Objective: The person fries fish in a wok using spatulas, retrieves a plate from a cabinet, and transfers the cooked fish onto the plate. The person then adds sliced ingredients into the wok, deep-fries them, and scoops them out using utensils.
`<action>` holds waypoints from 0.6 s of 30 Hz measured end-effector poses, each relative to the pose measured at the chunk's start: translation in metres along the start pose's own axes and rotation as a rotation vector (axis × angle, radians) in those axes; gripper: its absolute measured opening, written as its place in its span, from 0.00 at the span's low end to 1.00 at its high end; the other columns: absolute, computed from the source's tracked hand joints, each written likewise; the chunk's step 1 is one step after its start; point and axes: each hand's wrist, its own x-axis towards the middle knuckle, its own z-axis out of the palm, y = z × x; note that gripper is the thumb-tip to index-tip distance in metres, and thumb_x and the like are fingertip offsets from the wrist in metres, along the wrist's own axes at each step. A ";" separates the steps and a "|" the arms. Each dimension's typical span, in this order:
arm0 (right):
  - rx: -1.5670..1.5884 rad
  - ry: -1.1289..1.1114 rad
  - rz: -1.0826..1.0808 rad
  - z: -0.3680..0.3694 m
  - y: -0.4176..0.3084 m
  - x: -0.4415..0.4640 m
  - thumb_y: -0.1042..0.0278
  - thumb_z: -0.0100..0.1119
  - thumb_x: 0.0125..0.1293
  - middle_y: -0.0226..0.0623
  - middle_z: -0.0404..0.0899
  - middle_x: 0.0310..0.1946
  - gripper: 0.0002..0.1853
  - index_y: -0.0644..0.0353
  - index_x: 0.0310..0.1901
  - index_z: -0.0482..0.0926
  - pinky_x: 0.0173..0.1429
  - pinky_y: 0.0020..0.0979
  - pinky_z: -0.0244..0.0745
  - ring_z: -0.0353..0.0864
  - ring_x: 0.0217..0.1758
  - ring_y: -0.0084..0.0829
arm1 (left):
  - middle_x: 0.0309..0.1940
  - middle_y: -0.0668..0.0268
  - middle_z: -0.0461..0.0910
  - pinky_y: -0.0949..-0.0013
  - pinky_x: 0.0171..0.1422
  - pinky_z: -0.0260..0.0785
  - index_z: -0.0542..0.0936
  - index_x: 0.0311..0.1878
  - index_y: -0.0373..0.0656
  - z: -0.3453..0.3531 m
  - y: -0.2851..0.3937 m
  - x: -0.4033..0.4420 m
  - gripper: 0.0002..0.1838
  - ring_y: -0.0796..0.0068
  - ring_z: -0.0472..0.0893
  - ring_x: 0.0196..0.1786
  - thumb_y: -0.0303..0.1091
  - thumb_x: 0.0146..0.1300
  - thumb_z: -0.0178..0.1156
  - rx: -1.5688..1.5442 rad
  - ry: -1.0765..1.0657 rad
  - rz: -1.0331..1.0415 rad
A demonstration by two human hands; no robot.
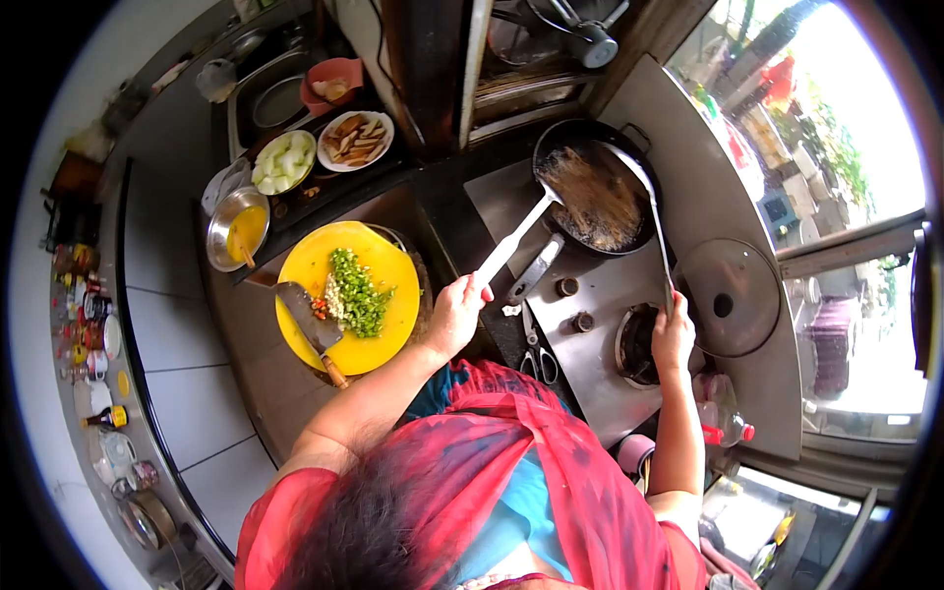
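Observation:
My left hand [458, 313] is wrapped round the white handle of a spatula [515, 238], whose head reaches the near-left rim of a black wok [649, 231]. Brown food [593, 197] lies in the wok, with dark liquid and bubbles around it. In my right hand [674, 334] is the long metal handle of a second utensil [661, 231], which runs over the wok's right side; its far end is at the upper part of the wok. The wok's own handle [536, 268] points down-left, touched by neither hand.
Left of the stove, a yellow board [356, 236] bears chopped greens [359, 295] and a cleaver [308, 317]. Scissors [538, 354] lie near the stove's front. A glass lid [727, 297] leans at the right. Beyond the board are plates of green pieces [284, 162] and brown slices [355, 141], and a metal bowl [224, 218].

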 end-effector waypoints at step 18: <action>0.139 0.099 0.025 0.031 0.009 -0.001 0.71 0.53 0.60 0.53 0.78 0.35 0.14 0.60 0.48 0.70 0.44 0.45 0.72 0.78 0.40 0.52 | 0.17 0.78 0.59 0.83 0.22 0.48 0.71 0.28 0.44 0.003 -0.007 0.006 0.20 0.90 0.57 0.19 0.46 0.72 0.41 -0.209 -0.028 -0.069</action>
